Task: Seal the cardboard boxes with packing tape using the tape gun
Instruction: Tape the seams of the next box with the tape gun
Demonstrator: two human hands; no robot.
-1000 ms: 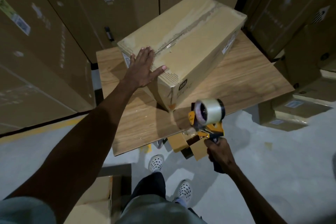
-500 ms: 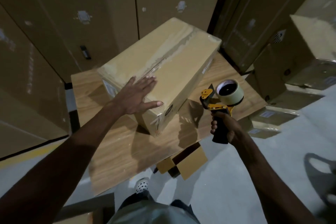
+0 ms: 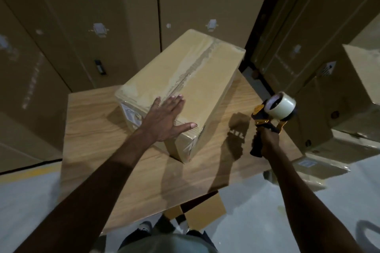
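A long cardboard box [image 3: 197, 80] lies at an angle on a wooden table [image 3: 96, 129], with glossy tape along its top seam. My left hand [image 3: 166, 119] rests flat on the box's near end, fingers straight and spread. My right hand [image 3: 267, 139] grips the black handle of a yellow tape gun [image 3: 275, 113], held upright in the air to the right of the box. The gun carries a roll of clear tape at its top and is apart from the box.
Tall stacks of cardboard cartons [image 3: 102, 16] stand close behind the table. More cartons [image 3: 349, 109] are piled at the right. A small open box [image 3: 201, 211] sits on the grey floor under the table's near edge, by my feet.
My right hand has lifted the tape gun from below the table's near edge up to the right of the box. My left hand has stayed flat on the box.
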